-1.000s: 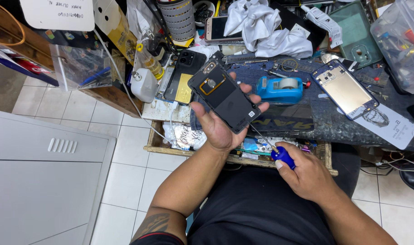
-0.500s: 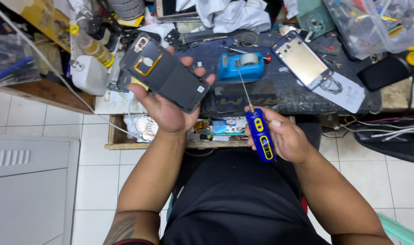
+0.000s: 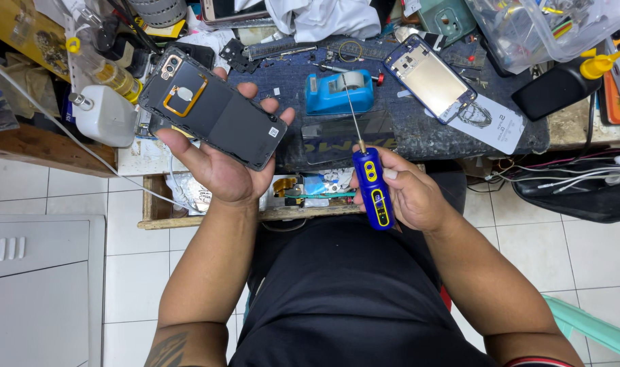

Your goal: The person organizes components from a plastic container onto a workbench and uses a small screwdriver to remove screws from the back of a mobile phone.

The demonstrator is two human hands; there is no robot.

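My left hand (image 3: 218, 166) holds a dark opened phone body (image 3: 211, 109) flat on the palm, inner side up, with an orange ring and a camera module showing. My right hand (image 3: 408, 197) grips a blue and yellow electric screwdriver (image 3: 372, 187), its thin bit pointing up and away over the dark work mat (image 3: 419, 132). The bit tip is near a blue tape dispenser (image 3: 337, 92) and does not touch the phone body.
A second phone frame (image 3: 429, 78) lies on the mat's right. A white bottle (image 3: 106, 115) stands at the left. A clear plastic box (image 3: 548, 27), white cloth (image 3: 323, 17), cables (image 3: 575, 177) and an open drawer of parts (image 3: 310, 190) crowd the bench.
The view has shifted and the left hand with the phone body sits further left. The right hand has turned the screwdriver upright and raised it toward the mat.
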